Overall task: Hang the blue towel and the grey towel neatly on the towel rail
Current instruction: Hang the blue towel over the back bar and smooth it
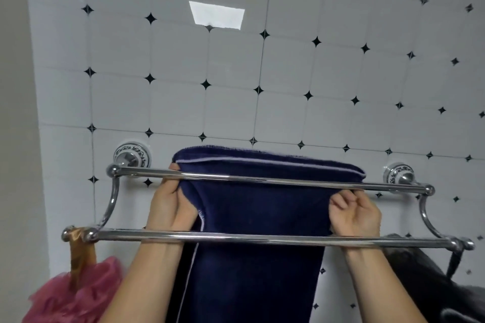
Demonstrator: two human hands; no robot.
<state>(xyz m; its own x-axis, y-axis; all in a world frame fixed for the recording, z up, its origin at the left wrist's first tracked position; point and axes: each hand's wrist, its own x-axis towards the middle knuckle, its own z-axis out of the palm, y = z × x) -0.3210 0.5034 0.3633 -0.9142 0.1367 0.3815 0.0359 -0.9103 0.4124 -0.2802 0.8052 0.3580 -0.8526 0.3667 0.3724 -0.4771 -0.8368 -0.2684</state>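
Observation:
A dark blue towel [262, 207] with a pale stripe near its top edge rises behind the upper bar of the chrome double towel rail [275, 180], its top edge above that bar. Both my arms pass under the lower front bar [262, 238]. My left hand [170, 202] pinches the towel's left side just below the upper bar. My right hand [354, 214] grips its right side at the same height. A dark grey cloth [433, 286], maybe the grey towel, lies at the lower right under the rail's right end.
The rail is fixed to a white tiled wall [262, 60] by two patterned round mounts [132, 155]. A pink mesh sponge [76, 296] hangs on a tan ribbon from the lower bar's left end. A plain wall edge runs down the left.

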